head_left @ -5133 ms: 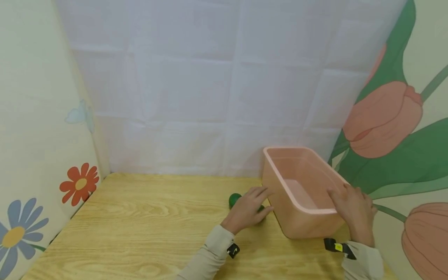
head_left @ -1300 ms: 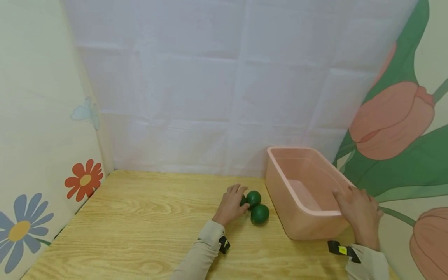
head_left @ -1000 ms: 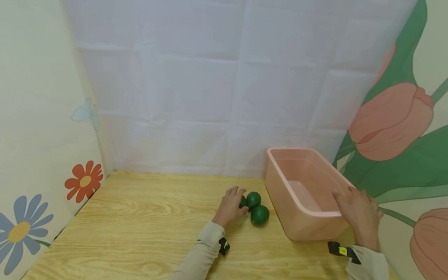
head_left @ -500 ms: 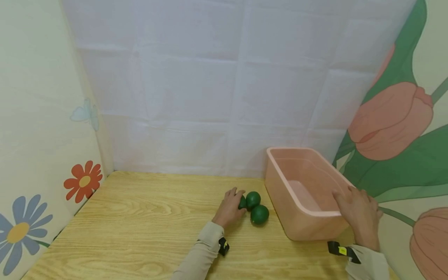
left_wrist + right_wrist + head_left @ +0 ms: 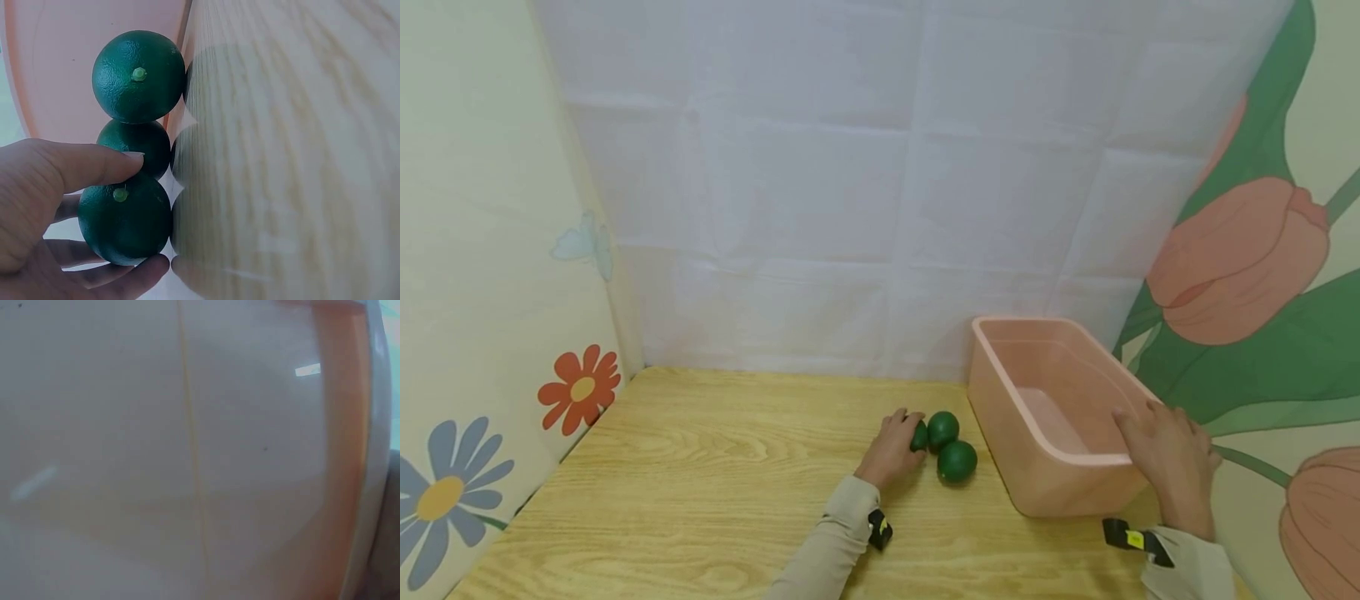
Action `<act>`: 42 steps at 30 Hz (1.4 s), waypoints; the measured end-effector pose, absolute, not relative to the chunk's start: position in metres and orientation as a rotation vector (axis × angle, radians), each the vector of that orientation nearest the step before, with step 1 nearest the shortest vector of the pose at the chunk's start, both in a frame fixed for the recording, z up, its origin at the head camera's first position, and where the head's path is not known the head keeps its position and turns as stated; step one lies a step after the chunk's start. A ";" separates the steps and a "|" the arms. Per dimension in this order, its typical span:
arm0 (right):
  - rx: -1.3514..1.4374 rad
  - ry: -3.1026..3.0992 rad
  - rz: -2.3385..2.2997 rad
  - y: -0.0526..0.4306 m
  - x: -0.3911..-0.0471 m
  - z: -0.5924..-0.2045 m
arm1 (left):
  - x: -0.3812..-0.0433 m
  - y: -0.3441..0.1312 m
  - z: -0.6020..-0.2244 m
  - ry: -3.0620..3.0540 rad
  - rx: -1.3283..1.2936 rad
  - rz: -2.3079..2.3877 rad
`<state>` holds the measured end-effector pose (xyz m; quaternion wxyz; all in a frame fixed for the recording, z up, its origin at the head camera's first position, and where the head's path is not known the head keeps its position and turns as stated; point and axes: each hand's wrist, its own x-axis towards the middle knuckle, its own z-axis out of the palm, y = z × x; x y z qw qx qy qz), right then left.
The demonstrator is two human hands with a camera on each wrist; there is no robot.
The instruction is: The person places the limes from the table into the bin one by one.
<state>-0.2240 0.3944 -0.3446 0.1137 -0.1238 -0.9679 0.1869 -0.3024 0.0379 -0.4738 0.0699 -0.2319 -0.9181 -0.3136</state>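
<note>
My left hand (image 5: 891, 447) curls round a dark green lime (image 5: 125, 228) at the left of a small cluster on the table. In the left wrist view the thumb lies over its top and the fingers reach beneath and behind it. Beside it sit two more limes, a rear one (image 5: 943, 431) and a front one (image 5: 957, 462), close together. My right hand (image 5: 1170, 458) grips the near right rim of a deep pink bin (image 5: 1060, 487), thumb on the inner side; its other fingers are partly hidden. Only the bin's pale pink wall (image 5: 125, 425) fills most of the right wrist view.
The wood-grain table (image 5: 722, 483) reaches back to a creased white sheet (image 5: 790, 200). Flower-painted panels (image 5: 1232, 258) stand at both sides, the right one close to the bin. The limes lie just left of the bin's long side.
Seconds ago my left hand covered limes nearer the bin; it has since moved left, exposing two. Lately its fingers and thumb have drawn in round the left lime. My right hand keeps its hold.
</note>
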 end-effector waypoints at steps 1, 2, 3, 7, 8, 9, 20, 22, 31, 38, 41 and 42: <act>-0.364 -2.838 0.550 0.394 -0.224 -0.345 | -0.302 0.038 -0.474 -2.765 -0.696 -0.943; -0.362 -2.836 0.551 0.395 -0.224 -0.345 | -0.302 0.038 -0.474 -2.764 -0.697 -0.940; -0.361 -2.833 0.552 0.395 -0.224 -0.345 | -0.302 0.038 -0.474 -2.761 -0.697 -0.935; -0.355 -2.816 0.553 0.394 -0.224 -0.346 | -0.302 0.038 -0.475 -2.748 -0.702 -0.918; -0.354 -2.812 0.554 0.394 -0.223 -0.346 | -0.303 0.038 -0.475 -2.745 -0.703 -0.910; -0.354 -2.810 0.556 0.394 -0.223 -0.347 | -0.303 0.038 -0.475 -2.743 -0.703 -0.907; -0.342 -2.793 0.554 0.393 -0.222 -0.346 | -0.303 0.036 -0.472 -2.749 -0.690 -0.921; -0.342 -2.795 0.552 0.393 -0.222 -0.346 | -0.303 0.036 -0.471 -2.753 -0.685 -0.916; -0.353 -2.820 0.552 0.393 -0.222 -0.346 | -0.301 0.034 -0.470 -2.765 -0.680 -0.924; -0.335 -2.805 0.539 0.394 -0.221 -0.348 | -0.302 0.035 -0.470 -2.739 -0.675 -0.958; -0.335 -2.804 0.549 0.395 -0.222 -0.348 | -0.304 0.035 -0.469 -2.705 -0.680 -0.956; -0.336 -2.804 0.552 0.395 -0.222 -0.348 | -0.304 0.035 -0.468 -2.700 -0.679 -0.958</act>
